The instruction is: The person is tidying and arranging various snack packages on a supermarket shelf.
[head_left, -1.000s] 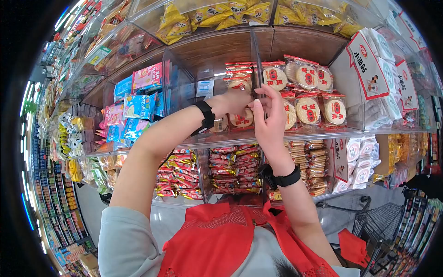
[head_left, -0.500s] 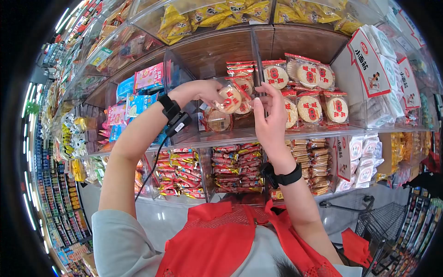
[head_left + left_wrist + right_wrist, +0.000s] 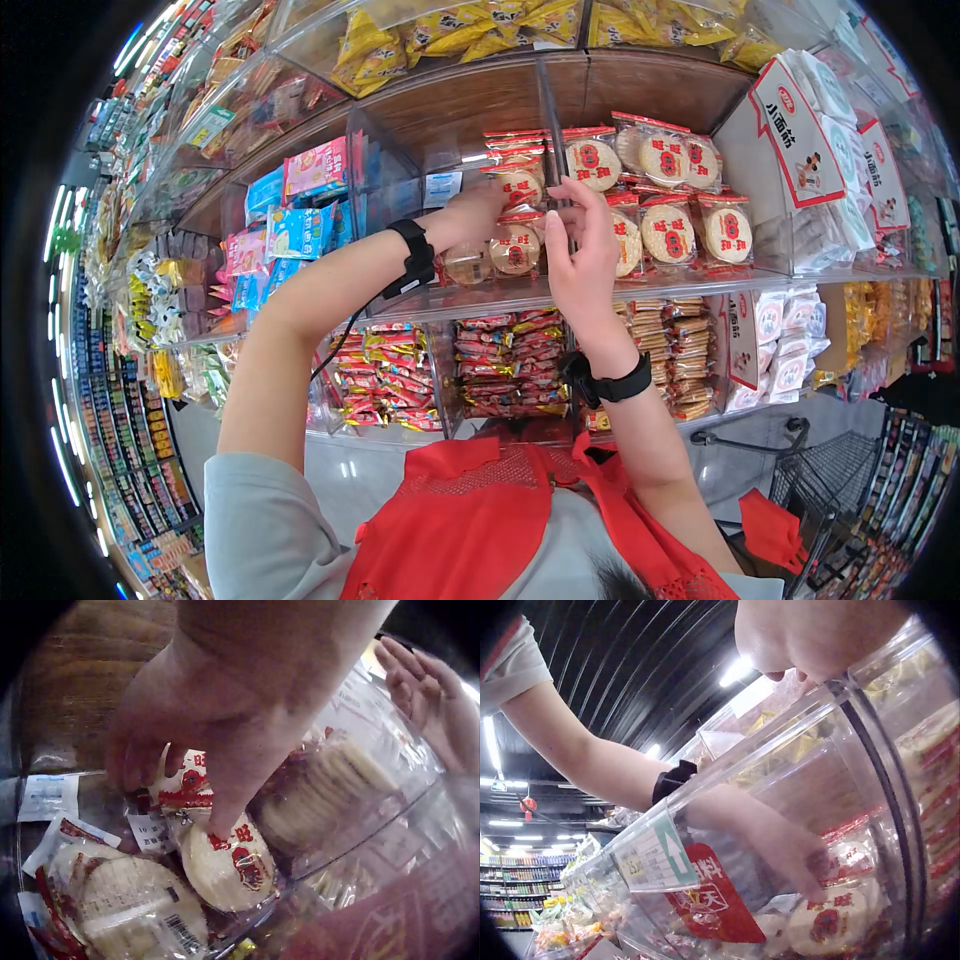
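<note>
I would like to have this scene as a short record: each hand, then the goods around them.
Left hand: in a wood-backed compartment, touching a round-cracker packet
Right hand: raised at the clear divider; contact unclear
Beyond divider: more round-cracker packets
Shelf above: yellow packets
Shelf below: red-wrapped snacks

Round, clear, red-printed cracker pack (image 3: 229, 876), face up, beside another pack (image 3: 139, 900)
</note>
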### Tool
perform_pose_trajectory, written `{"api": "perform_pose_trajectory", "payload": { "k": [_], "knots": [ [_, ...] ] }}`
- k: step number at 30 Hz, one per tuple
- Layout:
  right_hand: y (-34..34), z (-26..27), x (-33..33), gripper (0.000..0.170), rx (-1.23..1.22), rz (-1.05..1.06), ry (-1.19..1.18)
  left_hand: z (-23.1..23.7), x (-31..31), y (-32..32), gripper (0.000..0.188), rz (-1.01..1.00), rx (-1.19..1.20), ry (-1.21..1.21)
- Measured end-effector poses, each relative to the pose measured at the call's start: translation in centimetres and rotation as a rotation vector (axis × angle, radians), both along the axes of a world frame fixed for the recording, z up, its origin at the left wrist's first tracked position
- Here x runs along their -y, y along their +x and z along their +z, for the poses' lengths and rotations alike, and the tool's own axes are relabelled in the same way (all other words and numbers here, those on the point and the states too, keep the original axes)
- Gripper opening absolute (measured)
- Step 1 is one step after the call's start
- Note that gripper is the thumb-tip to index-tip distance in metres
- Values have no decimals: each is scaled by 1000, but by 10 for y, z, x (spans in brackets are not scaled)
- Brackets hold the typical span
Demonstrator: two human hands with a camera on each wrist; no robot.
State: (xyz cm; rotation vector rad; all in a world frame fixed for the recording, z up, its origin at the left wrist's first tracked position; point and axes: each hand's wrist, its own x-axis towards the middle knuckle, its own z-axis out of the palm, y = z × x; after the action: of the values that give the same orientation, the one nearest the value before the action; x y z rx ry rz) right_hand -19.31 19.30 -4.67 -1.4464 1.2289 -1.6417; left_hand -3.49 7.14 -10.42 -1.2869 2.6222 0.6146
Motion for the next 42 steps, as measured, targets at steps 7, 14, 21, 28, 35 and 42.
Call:
{"api": "perform_pose_trajectory", "payload": {
  "k": [7,14,21,28,35,42],
  "knots": [
    [0,1,1,33,35,-8,-19,-55,8,-7,66,-54,-210,345],
    [0,2,1,32,35,-14,-32,-6,10,-19,64,-154,-189,93],
    [0,3,0,36,7,-4,-33,4,5,-24,63,-247,18,-282],
    [0,4,0,35,-13,-20,-28,12,10,-25,46,-395,21,-318],
    [0,3,0,36,8,3,-33,-21,12,-24,32,-520,-81,-740],
    [-2,4,0,34,24,1,-22,44,-5,-31,37,-23,35,-538]
  ]
}}
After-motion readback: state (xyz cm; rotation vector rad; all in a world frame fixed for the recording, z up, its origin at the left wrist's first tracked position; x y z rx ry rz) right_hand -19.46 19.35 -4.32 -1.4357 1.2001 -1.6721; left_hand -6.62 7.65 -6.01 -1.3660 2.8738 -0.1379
